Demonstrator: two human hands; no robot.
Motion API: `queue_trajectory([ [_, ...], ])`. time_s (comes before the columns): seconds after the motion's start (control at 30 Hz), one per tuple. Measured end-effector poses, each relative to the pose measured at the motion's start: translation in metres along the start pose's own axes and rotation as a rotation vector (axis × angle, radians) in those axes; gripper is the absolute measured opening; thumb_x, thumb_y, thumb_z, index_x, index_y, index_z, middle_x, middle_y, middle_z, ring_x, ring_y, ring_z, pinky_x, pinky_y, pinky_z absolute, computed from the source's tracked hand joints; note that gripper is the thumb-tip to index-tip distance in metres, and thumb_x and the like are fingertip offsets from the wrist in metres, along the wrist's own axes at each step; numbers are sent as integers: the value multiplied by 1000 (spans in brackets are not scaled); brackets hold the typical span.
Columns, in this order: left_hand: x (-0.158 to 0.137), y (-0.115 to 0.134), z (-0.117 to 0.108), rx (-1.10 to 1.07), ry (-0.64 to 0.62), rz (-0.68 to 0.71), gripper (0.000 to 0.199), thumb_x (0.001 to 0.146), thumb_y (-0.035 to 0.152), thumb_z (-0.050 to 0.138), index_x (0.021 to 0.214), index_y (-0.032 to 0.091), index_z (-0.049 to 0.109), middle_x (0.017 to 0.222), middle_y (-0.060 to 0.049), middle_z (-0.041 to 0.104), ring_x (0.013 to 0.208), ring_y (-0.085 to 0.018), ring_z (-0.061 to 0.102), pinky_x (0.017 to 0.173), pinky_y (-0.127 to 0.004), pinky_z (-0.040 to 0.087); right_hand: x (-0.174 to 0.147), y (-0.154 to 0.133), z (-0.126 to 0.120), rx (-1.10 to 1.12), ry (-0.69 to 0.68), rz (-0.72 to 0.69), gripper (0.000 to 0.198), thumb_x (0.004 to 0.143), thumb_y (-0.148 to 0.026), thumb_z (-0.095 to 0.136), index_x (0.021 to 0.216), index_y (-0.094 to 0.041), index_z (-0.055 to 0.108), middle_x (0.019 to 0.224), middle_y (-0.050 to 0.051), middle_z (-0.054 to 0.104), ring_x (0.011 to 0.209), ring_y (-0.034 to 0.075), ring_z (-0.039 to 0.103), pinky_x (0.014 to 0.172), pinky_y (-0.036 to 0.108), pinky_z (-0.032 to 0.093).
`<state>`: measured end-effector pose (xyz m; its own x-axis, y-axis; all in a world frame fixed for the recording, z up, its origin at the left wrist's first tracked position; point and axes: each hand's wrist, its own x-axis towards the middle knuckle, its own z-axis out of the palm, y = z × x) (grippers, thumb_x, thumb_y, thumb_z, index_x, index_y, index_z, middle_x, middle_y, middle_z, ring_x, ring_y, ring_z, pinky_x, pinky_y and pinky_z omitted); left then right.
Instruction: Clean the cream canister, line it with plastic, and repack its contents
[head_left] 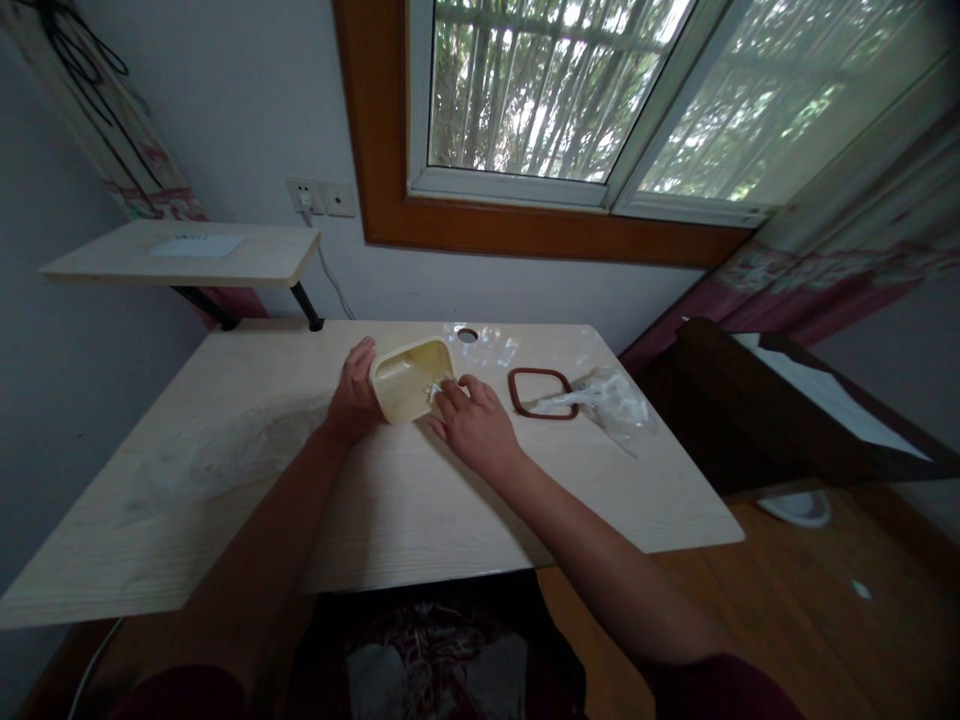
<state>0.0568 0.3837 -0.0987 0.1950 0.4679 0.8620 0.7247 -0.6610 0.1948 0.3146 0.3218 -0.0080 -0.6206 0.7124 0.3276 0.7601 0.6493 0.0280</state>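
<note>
A pale yellow plastic container (409, 375) is tilted above the table, its open side toward me. My left hand (355, 395) grips it by the left wall, fingers behind the rim. At the container's right edge, my right hand (476, 415) has its fingers bent inward and pressed close together. By those fingertips is a small shiny whitish bit (433, 390), perhaps crumpled film or tissue; it is too small to name. To the right lies a brown rounded rectangular frame (544, 416), with a crumpled clear plastic bag (611, 402) partly across it.
Another clear plastic sheet or bag (232, 455) lies flat on the left of the light wooden table (450, 530). A raised shelf (255, 262) with a paper (199, 245) stands at the back left. Near the back edge is a round cable hole (467, 336). Dark furniture (810, 400) stands at right.
</note>
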Motion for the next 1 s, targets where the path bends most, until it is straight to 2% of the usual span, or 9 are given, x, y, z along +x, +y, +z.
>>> queue_trajectory([
  [0.17,-1,0,-2,67,-38,114,76,92,33,68,151,14,24,153,-30,35,148,-43,36,112,-67,44,1,-19,10,56,-15,-14,35,102,-24,47,127,-4,62,125,22,66,126,30,52,109,44,43],
  [0.27,-2,0,-1,49,-33,110,70,93,31,68,149,16,28,153,-29,37,148,-42,37,112,-68,43,5,-26,21,132,-25,-24,38,101,-23,47,130,-3,62,132,22,64,127,28,55,112,43,43],
  [0.43,-3,-2,0,43,-14,127,64,94,27,65,147,18,31,152,-29,40,146,-41,40,110,-69,45,13,-41,34,350,-35,-95,42,95,-14,48,134,-8,63,141,16,63,131,21,57,117,35,38],
  [0.53,-3,-1,-1,77,-28,145,64,94,23,62,149,19,28,152,-29,39,146,-41,39,109,-69,46,17,-40,32,325,-72,-142,43,93,-12,49,132,-8,64,143,15,62,132,22,55,118,37,36],
  [0.6,-2,1,-3,76,-45,152,63,95,22,61,149,19,28,152,-29,38,146,-42,39,108,-71,46,18,-36,25,239,-122,-145,40,94,-15,49,131,-10,64,141,15,62,129,25,54,114,41,38],
  [0.7,0,3,-4,61,-69,162,63,95,22,60,148,20,28,153,-28,38,146,-42,39,108,-72,45,22,-28,12,72,-192,-11,35,98,-21,46,122,-10,68,129,19,67,123,32,54,101,46,45],
  [0.8,1,3,-4,45,-65,168,65,93,23,63,149,21,29,152,-28,38,146,-42,39,109,-72,44,27,-25,4,-36,-284,92,34,98,-19,41,112,-8,71,116,24,70,115,33,59,92,44,48],
  [0.93,1,1,-3,43,-49,160,66,93,23,63,149,21,29,151,-28,40,146,-42,40,108,-72,45,37,-29,6,-50,-374,145,38,98,-16,38,117,-6,69,120,26,69,97,29,71,79,39,53],
  [1.0,1,0,-3,52,-51,151,65,94,22,62,150,20,28,151,-28,40,146,-41,40,109,-71,45,43,-31,8,-5,-389,112,39,98,-18,39,123,-8,67,125,24,68,95,29,73,76,38,56],
])
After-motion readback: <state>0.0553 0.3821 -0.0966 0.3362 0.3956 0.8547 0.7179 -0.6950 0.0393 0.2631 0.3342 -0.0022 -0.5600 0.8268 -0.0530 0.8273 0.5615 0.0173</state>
